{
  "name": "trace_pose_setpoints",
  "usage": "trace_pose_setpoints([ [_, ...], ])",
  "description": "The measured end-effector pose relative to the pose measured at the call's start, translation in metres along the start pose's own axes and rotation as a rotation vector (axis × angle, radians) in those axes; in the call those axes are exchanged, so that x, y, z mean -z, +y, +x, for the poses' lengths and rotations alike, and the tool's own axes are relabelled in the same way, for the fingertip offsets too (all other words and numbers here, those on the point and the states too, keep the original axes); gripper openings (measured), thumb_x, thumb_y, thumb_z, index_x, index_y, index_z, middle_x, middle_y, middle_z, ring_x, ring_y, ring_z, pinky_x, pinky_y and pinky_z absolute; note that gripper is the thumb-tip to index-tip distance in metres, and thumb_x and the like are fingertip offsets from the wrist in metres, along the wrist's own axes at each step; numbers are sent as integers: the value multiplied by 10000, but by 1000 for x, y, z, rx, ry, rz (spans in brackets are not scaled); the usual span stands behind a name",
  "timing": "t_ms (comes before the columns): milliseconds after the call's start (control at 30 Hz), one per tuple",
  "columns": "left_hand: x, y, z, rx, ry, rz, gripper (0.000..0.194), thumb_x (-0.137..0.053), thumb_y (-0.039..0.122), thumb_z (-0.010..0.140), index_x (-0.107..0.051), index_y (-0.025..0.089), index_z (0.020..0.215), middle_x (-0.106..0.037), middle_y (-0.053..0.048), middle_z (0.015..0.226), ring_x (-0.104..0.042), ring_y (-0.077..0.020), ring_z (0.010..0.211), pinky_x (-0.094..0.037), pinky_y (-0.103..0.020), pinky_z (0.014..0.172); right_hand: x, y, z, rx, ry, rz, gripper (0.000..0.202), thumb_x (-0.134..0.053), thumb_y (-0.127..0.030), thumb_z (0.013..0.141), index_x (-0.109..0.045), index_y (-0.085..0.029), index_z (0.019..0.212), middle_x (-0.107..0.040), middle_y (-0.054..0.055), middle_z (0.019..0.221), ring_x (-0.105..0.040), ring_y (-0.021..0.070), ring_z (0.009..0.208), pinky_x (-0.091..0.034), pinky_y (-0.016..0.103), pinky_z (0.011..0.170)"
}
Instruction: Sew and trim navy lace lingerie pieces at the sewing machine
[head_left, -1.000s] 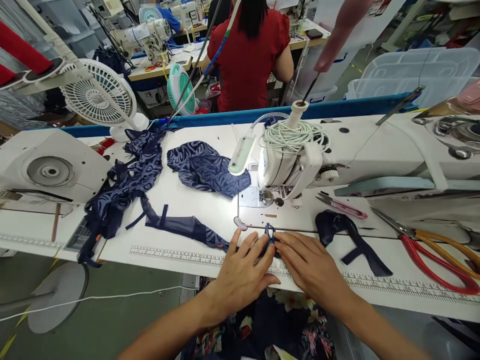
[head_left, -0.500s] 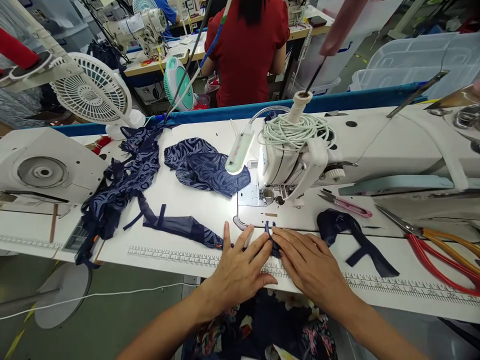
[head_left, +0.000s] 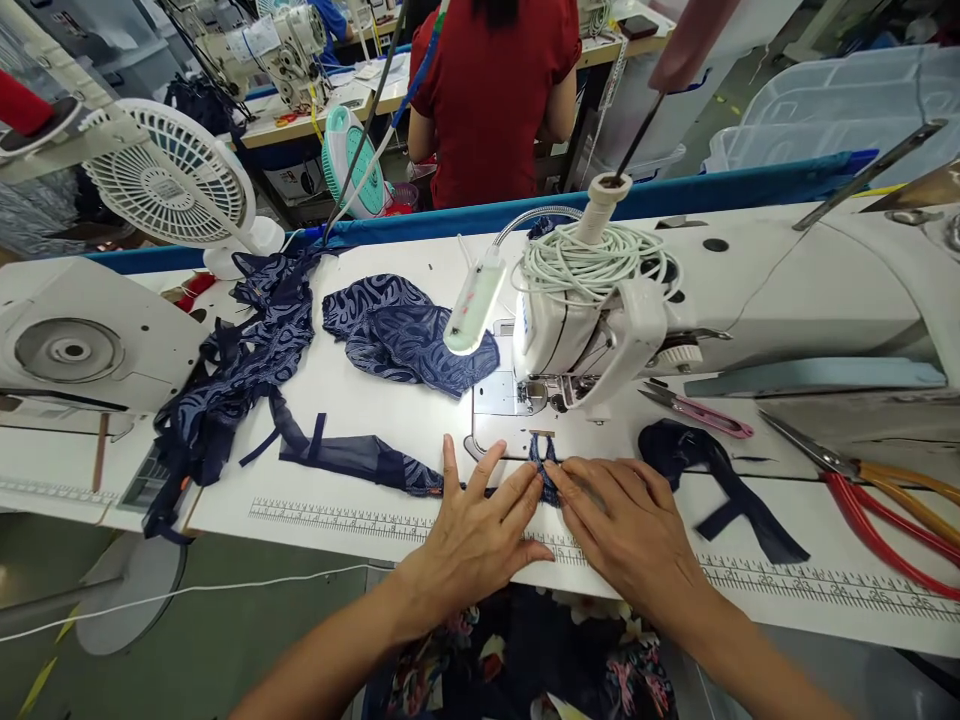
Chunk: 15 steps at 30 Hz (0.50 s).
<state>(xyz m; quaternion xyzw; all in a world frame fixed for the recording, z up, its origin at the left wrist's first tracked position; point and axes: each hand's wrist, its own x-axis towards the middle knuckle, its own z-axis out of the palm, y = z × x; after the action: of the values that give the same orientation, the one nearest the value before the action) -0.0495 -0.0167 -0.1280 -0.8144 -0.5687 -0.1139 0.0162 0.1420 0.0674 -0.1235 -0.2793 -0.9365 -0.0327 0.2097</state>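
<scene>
My left hand lies palm down at the table's front edge, fingers spread and thumb out. Beside it, my right hand rests flat, its fingers stretched out and close together. Both sets of fingertips press on a small navy patterned fabric piece, partly hidden, with two narrow ends pointing at the sewing machine. A navy fabric strip runs out to the left of my left hand. Another dark strip curves on the table right of my right hand. Whether these join under my hands is hidden.
A navy patterned cup-shaped piece lies left of the needle area. Pink-handled thread snips and orange-and-red-handled scissors lie to the right. A fabric pile sits left, near a white fan. A person in red sits beyond.
The fabric's two narrow ends show more clearly between my fingertips and the machine. My hands keep nearly the same pose; the view has shifted slightly.
</scene>
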Motion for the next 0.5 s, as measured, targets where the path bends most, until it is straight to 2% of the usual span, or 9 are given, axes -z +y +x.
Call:
trace_pose_setpoints([
  [500,-2,-1,1,0,13,0,608,-415,580,953,-484,174,1401,-494,-77,1467,-297,-354,1427,153,-715,1115,-4,3,-5,-22,36,55,251,-549,-133,927,-653,-155,1154,-701,85,1037,-611,233,945,-395,445,942],
])
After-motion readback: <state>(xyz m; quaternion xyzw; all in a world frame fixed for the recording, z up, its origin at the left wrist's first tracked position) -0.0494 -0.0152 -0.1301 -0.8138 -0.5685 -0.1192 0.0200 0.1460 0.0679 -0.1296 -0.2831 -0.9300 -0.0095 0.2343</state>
